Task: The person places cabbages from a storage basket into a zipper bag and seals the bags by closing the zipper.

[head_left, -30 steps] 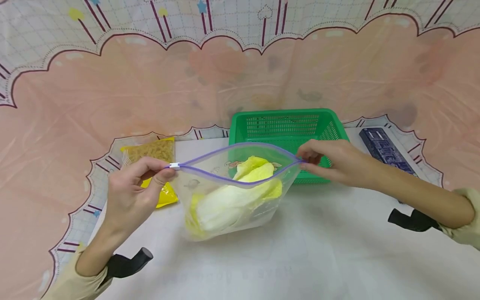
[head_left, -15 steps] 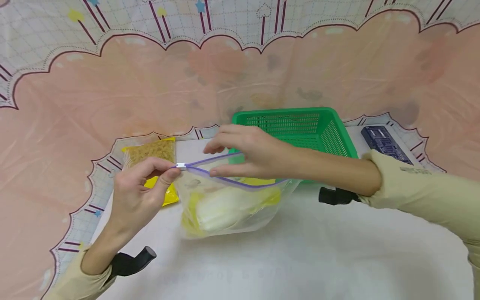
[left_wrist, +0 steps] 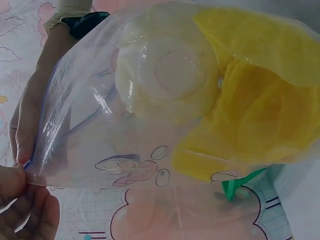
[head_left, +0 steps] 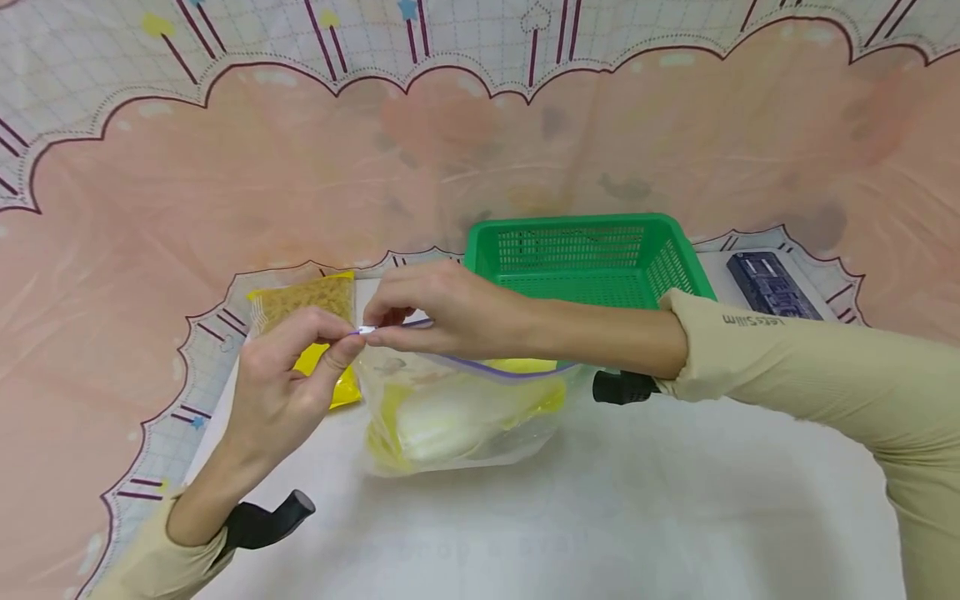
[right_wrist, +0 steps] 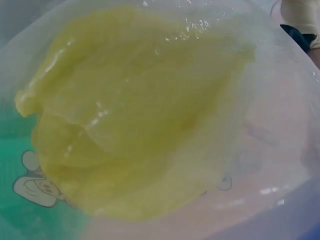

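A clear slider bag [head_left: 472, 442] with a purple seal holds a pale cabbage [head_left: 442, 421] with yellow leaves. The left hand [head_left: 288, 383] pinches the seal's left corner between thumb and finger. Right beside it, the right hand [head_left: 450, 308] reaches across the bag's mouth and pinches the small white slider [head_left: 366, 330]. In the left wrist view the cabbage's round base [left_wrist: 175, 72] shows through the plastic, and the left hand [left_wrist: 27, 210] grips the corner. The right wrist view is filled by yellow leaves [right_wrist: 130, 120] behind the film; no fingers show there.
A green basket [head_left: 592, 225] stands behind the bag. To the left lies a yellow packet [head_left: 303, 304] that looks like pasta. A dark blue box [head_left: 768, 285] lies at the back right of the white table [head_left: 637, 508].
The right hand has let go of the bag's right corner and moved left across the mouth to the slider. The left hand keeps its pinch, shifting slightly right.
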Tool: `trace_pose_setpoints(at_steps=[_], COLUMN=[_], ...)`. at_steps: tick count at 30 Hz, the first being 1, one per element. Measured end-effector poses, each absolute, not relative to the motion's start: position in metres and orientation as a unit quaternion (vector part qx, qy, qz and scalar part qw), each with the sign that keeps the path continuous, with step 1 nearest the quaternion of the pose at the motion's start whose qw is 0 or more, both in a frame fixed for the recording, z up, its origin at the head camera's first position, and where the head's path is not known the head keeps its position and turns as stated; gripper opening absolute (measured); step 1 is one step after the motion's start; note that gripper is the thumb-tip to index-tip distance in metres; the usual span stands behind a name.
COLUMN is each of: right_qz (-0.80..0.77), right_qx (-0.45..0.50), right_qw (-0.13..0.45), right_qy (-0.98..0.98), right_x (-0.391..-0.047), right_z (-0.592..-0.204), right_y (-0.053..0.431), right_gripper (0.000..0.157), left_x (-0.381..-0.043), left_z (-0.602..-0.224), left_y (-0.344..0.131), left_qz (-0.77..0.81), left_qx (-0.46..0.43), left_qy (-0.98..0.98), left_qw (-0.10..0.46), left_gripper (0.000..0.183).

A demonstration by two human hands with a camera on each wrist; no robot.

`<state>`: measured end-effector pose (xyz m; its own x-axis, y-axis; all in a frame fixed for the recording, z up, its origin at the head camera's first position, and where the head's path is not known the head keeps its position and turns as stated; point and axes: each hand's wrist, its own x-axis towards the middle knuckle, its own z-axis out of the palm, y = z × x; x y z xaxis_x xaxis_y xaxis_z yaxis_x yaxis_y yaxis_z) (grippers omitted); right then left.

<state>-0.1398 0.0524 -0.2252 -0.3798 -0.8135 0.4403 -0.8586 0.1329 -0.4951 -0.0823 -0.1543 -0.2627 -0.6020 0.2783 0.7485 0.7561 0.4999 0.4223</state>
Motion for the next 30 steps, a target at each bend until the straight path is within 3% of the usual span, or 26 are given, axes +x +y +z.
trace_pose_setpoints(at_steps=[8, 16, 30], right_qz=[0.352, 0.34, 0.306], right_qx=[0.557, 0.57, 0.557], right_qw=[0.047, 0.063, 0.07], right_qy=[-0.751, -0.746, -0.769], right_x=[-0.138, -0.132, -0.124], right_z=[-0.226, -0.227, -0.233], right_y=[0.054, 0.053, 0.071], right_gripper=[0.009, 0.009, 0.009], left_x=[-0.082, -0.076, -0.073], left_z=[-0.263, -0.269, -0.274], left_y=[-0.152, -0.152, -0.158], left_qz=[-0.378, -0.378, -0.391], left_qx=[-0.327, -0.317, -0.307], left_qy=[-0.806, -0.803, -0.799], left_qw=[0.317, 0.334, 0.337], left_gripper=[0.022, 0.038, 0.039])
